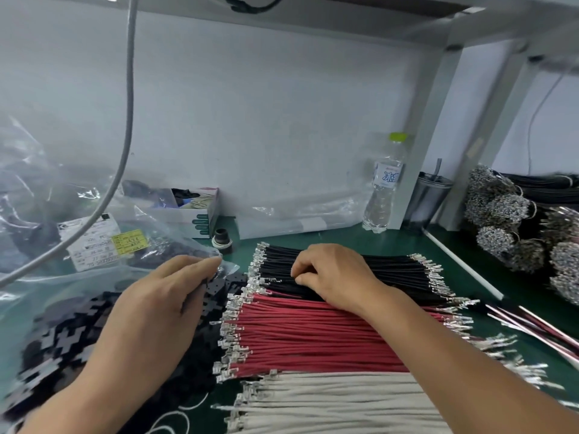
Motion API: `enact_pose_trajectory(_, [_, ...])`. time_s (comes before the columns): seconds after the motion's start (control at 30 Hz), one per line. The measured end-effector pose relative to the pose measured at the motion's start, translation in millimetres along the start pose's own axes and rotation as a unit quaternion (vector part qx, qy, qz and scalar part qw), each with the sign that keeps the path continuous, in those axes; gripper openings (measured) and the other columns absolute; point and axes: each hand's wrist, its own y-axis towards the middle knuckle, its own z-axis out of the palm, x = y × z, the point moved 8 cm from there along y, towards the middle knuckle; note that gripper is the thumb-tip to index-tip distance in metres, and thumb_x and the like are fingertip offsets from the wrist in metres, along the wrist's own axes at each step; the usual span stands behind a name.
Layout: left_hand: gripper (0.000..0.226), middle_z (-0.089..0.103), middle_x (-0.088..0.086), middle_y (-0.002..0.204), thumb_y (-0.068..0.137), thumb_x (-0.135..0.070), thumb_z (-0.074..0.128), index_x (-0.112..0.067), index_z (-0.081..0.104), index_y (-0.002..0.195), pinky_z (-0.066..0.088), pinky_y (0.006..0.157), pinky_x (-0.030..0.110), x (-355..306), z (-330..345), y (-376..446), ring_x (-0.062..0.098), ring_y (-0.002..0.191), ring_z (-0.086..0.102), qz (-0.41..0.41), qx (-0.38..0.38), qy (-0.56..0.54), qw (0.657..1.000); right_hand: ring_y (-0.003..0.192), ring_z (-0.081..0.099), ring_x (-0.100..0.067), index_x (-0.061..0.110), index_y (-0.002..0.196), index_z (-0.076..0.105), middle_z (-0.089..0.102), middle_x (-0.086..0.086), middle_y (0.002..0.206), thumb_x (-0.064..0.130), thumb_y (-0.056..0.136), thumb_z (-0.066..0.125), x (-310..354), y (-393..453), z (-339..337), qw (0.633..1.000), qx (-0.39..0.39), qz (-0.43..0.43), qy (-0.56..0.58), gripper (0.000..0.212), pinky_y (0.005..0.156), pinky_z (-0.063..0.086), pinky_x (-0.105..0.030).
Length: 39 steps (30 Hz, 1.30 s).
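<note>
Green worktop (407, 242) against a pale wall, stacked with crimped wire, both hands busy

Right hand (332, 274) sits on the black wires (394, 270) at the back of the pile, its fingers curled down and pinching a few strands near their left ends. The red wires (313, 336) lie just in front of those, and the white wires (329, 402) are nearest the camera. Left hand (163, 308) grips the crinkled edge of a clear plastic bag (47, 286) full of small black parts, right beside the wire tips. A water bottle (383, 189) and an open cardboard box (194, 214) stand back by the wall.
</note>
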Motion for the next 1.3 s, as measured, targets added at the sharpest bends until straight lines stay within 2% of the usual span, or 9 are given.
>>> enact_pose_trajectory(0.17, [0.022, 0.082, -0.005, 0.1, 0.088, -0.012, 0.076, -0.021, 0.082, 0.107, 0.065, 0.065, 0.039, -11, -11, 1, 0.019, 0.081, 0.08, 0.017, -0.026, 0.035, 0.999, 0.095, 0.063, -0.009, 0.03, 0.097, 0.07, 0.066, 0.016, 0.099, 0.03, 0.095, 0.062, 0, -5, -19, 0.999, -0.032, -0.016, -0.036, 0.009, 0.079, 0.049, -0.029])
enact_pose_trajectory(0.3, [0.029, 0.082, -0.008, 0.094, 0.087, -0.036, 0.063, -0.024, 0.084, 0.103, 0.06, 0.052, 0.033, -18, -21, 4, 0.018, 0.072, 0.079, 0.014, -0.028, 0.047, 0.998, 0.09, 0.061, -0.014, 0.026, 0.11, 0.068, 0.065, 0.009, 0.097, 0.017, 0.098, 0.059, 13, -21, -55, 0.989, -0.113, -0.071, -0.065, 0.018, 0.077, 0.053, -0.035])
enact_pose_trajectory(0.4, [0.02, 0.08, -0.014, 0.09, 0.085, -0.016, 0.084, -0.022, 0.083, 0.104, 0.06, 0.057, 0.025, -13, -18, 5, 0.011, 0.065, 0.075, -0.032, -0.016, -0.001, 0.999, 0.078, 0.054, -0.015, 0.02, 0.111, 0.072, 0.058, 0.004, 0.088, -0.002, 0.089, 0.068, 26, -50, -77, 0.967, -0.213, -0.112, -0.078, 0.031, 0.063, 0.052, -0.034])
enact_pose_trajectory(0.5, [0.031, 0.076, -0.028, 0.081, 0.076, -0.006, 0.087, -0.032, 0.081, 0.09, 0.049, 0.069, -0.002, -6, -8, 3, -0.006, 0.078, 0.071, -0.124, 0.019, -0.129, 0.984, 0.07, 0.048, -0.002, 0.022, 0.105, 0.075, 0.056, 0.01, 0.087, 0.008, 0.09, 0.07, 31, -81, -77, 0.958, -0.263, -0.11, -0.016, 0.022, 0.062, 0.042, -0.016])
enact_pose_trajectory(0.57, [0.03, 0.077, -0.026, 0.079, 0.076, -0.012, 0.087, -0.039, 0.076, 0.081, 0.052, 0.069, 0.004, -4, -2, -1, -0.002, 0.073, 0.073, -0.175, 0.027, -0.203, 0.963, 0.069, 0.049, 0.001, 0.027, 0.099, 0.075, 0.056, 0.015, 0.086, 0.021, 0.091, 0.068, 31, -94, -71, 0.957, -0.273, -0.097, 0.032, 0.012, 0.063, 0.038, -0.012])
enact_pose_trajectory(0.67, [0.033, 0.079, -0.02, 0.076, 0.074, -0.019, 0.088, -0.046, 0.075, 0.089, 0.061, 0.06, 0.024, -13, 5, -5, 0.005, 0.066, 0.076, -0.185, 0.071, -0.267, 0.943, 0.074, 0.059, -0.006, 0.029, 0.097, 0.077, 0.059, 0.016, 0.084, 0.023, 0.091, 0.072, 27, -100, -59, 0.96, -0.247, -0.074, 0.112, 0.01, 0.064, 0.042, -0.012])
enact_pose_trajectory(0.87, [0.028, 0.081, -0.002, 0.072, 0.069, -0.012, 0.09, -0.036, 0.082, 0.082, 0.063, 0.061, 0.021, -19, 12, -10, 0.015, 0.062, 0.076, -0.207, 0.095, -0.325, 0.918, 0.08, 0.061, -0.011, 0.028, 0.104, 0.078, 0.06, 0.014, 0.084, 0.024, 0.091, 0.067, 31, -101, -48, 0.962, -0.198, -0.071, 0.172, 0.017, 0.066, 0.043, -0.014])
enact_pose_trajectory(1.03, [0.028, 0.083, 0.011, 0.085, 0.065, -0.005, 0.083, -0.016, 0.083, 0.09, 0.063, 0.062, 0.023, -17, 21, -14, 0.026, 0.078, 0.081, -0.256, 0.112, -0.467, 0.839, 0.082, 0.061, -0.012, 0.028, 0.101, 0.077, 0.059, 0.014, 0.085, 0.02, 0.092, 0.067, 32, -103, -57, 0.957, -0.209, -0.076, 0.187, 0.016, 0.069, 0.042, -0.012])
enact_pose_trajectory(1.3, [0.029, 0.082, 0.01, 0.08, 0.057, -0.021, 0.086, -0.021, 0.085, 0.086, 0.064, 0.062, 0.024, -21, 26, -17, 0.025, 0.077, 0.081, -0.254, 0.116, -0.474, 0.835, 0.075, 0.058, -0.007, 0.028, 0.101, 0.078, 0.057, 0.016, 0.084, 0.024, 0.092, 0.066, 43, -106, -64, 0.96, -0.217, -0.103, 0.147, 0.015, 0.066, 0.04, -0.013])
